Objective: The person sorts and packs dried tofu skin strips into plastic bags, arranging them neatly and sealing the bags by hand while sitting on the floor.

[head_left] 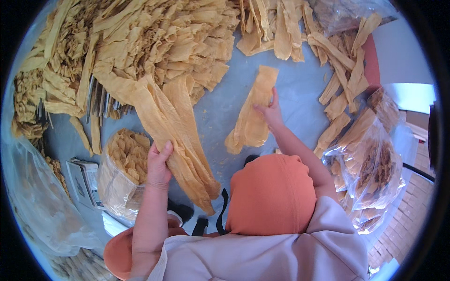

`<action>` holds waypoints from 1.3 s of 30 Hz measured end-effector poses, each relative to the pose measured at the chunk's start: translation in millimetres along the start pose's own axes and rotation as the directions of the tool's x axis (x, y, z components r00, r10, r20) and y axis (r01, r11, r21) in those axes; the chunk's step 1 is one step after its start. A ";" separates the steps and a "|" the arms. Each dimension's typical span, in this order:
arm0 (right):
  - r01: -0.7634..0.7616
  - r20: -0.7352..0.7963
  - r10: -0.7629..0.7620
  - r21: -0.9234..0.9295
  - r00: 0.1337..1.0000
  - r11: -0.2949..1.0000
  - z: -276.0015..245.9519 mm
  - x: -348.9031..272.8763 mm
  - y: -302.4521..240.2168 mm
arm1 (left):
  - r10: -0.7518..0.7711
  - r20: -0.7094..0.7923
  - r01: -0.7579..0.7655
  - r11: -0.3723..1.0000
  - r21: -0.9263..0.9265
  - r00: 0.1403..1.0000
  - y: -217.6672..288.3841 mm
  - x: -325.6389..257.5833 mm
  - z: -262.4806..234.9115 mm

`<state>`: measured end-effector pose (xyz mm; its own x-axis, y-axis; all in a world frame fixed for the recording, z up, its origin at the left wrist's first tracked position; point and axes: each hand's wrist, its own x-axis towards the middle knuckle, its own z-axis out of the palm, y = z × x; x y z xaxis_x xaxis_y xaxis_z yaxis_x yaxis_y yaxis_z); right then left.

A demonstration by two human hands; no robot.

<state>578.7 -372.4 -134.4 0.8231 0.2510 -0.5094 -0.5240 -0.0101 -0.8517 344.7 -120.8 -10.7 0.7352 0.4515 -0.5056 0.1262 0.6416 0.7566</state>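
Note:
My left hand (160,161) is closed on long, folded, yellow tofu-skin strips (176,126), thumb on top. Their upper ends reach the edge of the large heap of tofu skin (168,42), and their lower ends hang toward my legs. To the right, my right hand (270,114) grips a shorter, flat tofu-skin strip (251,117) by its right edge. This piece slants over the grey-blue sheet (300,89), apart from the heap. The fingers under both pieces are partly hidden.
A clear bag packed with tofu skin (124,157) stands by my left forearm, beside a printed stack (84,182). Another filled bag (370,164) sits at the right. Loose strips (337,93) lie at far right. Thin sticks (97,98) poke from under the heap. My orange-covered knee (274,194) juts forward.

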 end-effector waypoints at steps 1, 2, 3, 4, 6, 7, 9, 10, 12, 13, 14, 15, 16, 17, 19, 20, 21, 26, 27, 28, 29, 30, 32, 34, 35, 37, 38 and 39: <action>0.184 0.054 -0.178 -0.134 0.983 0.974 -1.3 -11.1 -25.1 | 0.021 0.021 -0.020 0.999 -0.031 1.000 6.6 -3.3 4.1; 0.365 0.138 -0.340 -0.245 0.930 0.898 1.3 -22.0 -49.8 | 0.036 0.027 -0.035 0.998 -0.056 0.999 18.6 -8.6 16.3; 0.538 0.241 -0.482 -0.323 0.842 0.778 10.6 -35.4 -77.7 | 0.073 0.074 -0.067 0.994 -0.081 0.995 32.4 -13.6 25.8; 0.580 0.362 -0.476 -0.276 0.801 0.767 37.3 -50.3 -107.4 | 0.128 0.098 -0.118 0.988 -0.102 0.987 51.7 -22.1 27.4; 0.654 0.551 -0.469 -0.197 0.690 0.731 78.5 -85.9 -164.0 | 0.238 0.152 -0.221 0.968 -0.123 0.959 84.1 -33.7 51.5; 0.738 0.611 -0.506 -0.202 0.609 0.644 95.6 -102.3 -183.8 | 0.301 0.168 -0.283 0.951 -0.126 0.939 99.4 -41.3 70.2; 0.827 0.725 -0.511 -0.145 0.462 0.543 131.5 -136.1 -212.3 | 0.434 0.171 -0.412 0.899 -0.149 0.885 122.6 -55.7 94.4; 0.833 0.774 -0.490 -0.086 0.401 0.546 150.4 -153.4 -224.5 | 0.496 0.168 -0.473 0.866 -0.160 0.852 135.4 -64.6 99.1; 0.680 0.862 -0.393 0.081 0.319 0.729 181.6 -193.4 -241.5 | 0.557 0.178 -0.524 0.828 -0.201 0.811 161.4 -88.5 96.7; 0.637 0.844 -0.390 0.075 0.369 0.767 191.3 -213.2 -246.4 | 0.586 0.181 -0.549 0.807 -0.216 0.790 175.0 -103.0 93.2; 0.592 0.823 -0.381 0.069 0.421 0.803 197.5 -233.6 -246.6 | 0.606 0.191 -0.567 0.792 -0.226 0.772 185.9 -118.3 89.0; 0.540 0.803 -0.363 0.061 0.474 0.840 202.8 -253.6 -245.0 | 0.611 0.186 -0.562 0.786 -0.258 0.770 192.8 -132.9 83.4; 0.585 0.788 -0.475 0.185 0.391 0.790 211.9 -264.5 -237.9 | 0.616 0.182 -0.557 0.779 -0.289 0.766 199.9 -146.3 78.0; 0.608 0.774 -0.516 0.221 0.366 0.763 223.5 -272.1 -227.9 | 0.618 0.171 -0.551 0.773 -0.315 0.768 201.9 -157.3 68.7; 0.655 0.734 -0.597 0.283 0.322 0.701 242.1 -293.8 -216.1 | 0.655 0.123 -0.587 0.732 -0.346 0.745 202.2 -182.7 52.8; 0.595 0.829 -0.457 0.198 0.322 0.779 243.6 -311.5 -219.7 | 0.664 0.092 -0.598 0.718 -0.357 0.742 200.6 -195.4 44.6; 0.471 0.834 -0.422 0.230 0.355 0.851 248.6 -315.2 -216.6 | 0.671 0.063 -0.607 0.703 -0.369 0.739 199.7 -205.7 37.8; 0.469 0.873 -0.281 0.069 0.400 0.880 268.0 -364.2 -216.1 | 0.722 -0.018 -0.686 0.649 -0.330 0.692 192.1 -225.6 18.4; 0.667 0.847 -0.339 -0.024 0.410 0.744 268.9 -369.9 -214.0 | 0.756 -0.006 -0.718 0.620 -0.316 0.655 188.2 -225.2 16.8; 0.740 0.870 -0.353 -0.019 0.344 0.673 268.5 -372.3 -215.3 | 0.787 0.006 -0.750 0.590 -0.300 0.617 185.0 -224.8 15.9; 0.720 0.876 -0.354 0.010 0.329 0.694 268.7 -373.1 -213.1 | 0.815 0.023 -0.779 0.561 -0.278 0.579 185.1 -225.2 15.1; 0.698 0.881 -0.354 0.039 0.313 0.715 268.3 -370.0 -207.4 | 0.800 -0.087 -0.800 0.576 -0.166 0.594 187.6 -224.2 11.7; 0.791 0.905 -0.370 0.066 0.209 0.609 263.8 -345.5 -189.0 | 0.727 -0.035 -0.698 0.643 -0.315 0.685 201.6 -218.2 -7.2; 0.845 0.945 -0.264 -0.021 0.191 0.535 265.2 -357.9 -188.2 | 0.623 0.016 -0.565 0.720 -0.403 0.782 218.8 -224.0 -26.2; 0.869 0.961 -0.210 -0.056 0.181 0.493 268.1 -363.5 -187.1 | 0.645 -0.032 -0.606 0.699 -0.379 0.764 220.1 -223.1 -26.6; 0.867 0.948 -0.291 0.036 0.127 0.497 274.8 -355.5 -177.2 | 0.683 -0.129 -0.680 0.655 -0.329 0.719 218.1 -219.1 -27.9; 0.850 0.937 -0.334 0.092 0.103 0.518 276.7 -355.7 -173.7 | 0.715 -0.144 -0.714 0.616 -0.331 0.684 218.4 -220.6 -27.1; 0.830 0.923 -0.376 0.145 0.082 0.538 278.3 -356.8 -171.1 | 0.745 -0.160 -0.746 0.577 -0.333 0.648 220.7 -221.5 -24.3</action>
<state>313.6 -190.9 227.3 0.0625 0.9178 0.3921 0.3700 0.3436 -0.8632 193.5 -64.1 258.2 0.4635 0.8696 0.1698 -0.6974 0.2398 0.6754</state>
